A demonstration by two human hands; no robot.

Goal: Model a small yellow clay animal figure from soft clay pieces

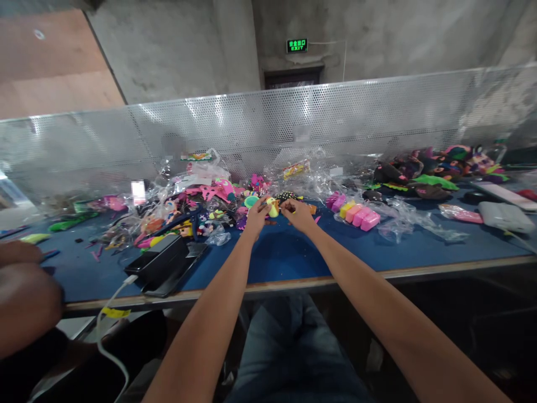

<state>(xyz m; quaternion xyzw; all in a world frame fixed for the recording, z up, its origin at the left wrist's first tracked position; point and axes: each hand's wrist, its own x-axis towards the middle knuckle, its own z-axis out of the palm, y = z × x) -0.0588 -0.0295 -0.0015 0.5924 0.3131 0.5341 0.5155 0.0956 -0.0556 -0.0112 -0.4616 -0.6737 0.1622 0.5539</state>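
Note:
My left hand (257, 217) is closed around the side of a small yellow figure (273, 207), which looks like soft modelling clay. Just to its right, my right hand (300, 216) has its fingers pinched together; whatever lies between them is too small to make out. A gap separates the right fingertips from the yellow figure. Behind both hands are a dark piece with coloured dots (287, 196) and a round pale green piece (251, 201). An orange piece (312, 209) lies beside the right hand.
Clay pieces and clear wrappers (201, 190) are heaped at left behind a black box-like device (161, 260) with a white cable. Pink and yellow clay blocks (363, 217) lie right. Finished-looking figures (436, 168) stand far right. Another person's arm (25, 296) is at left.

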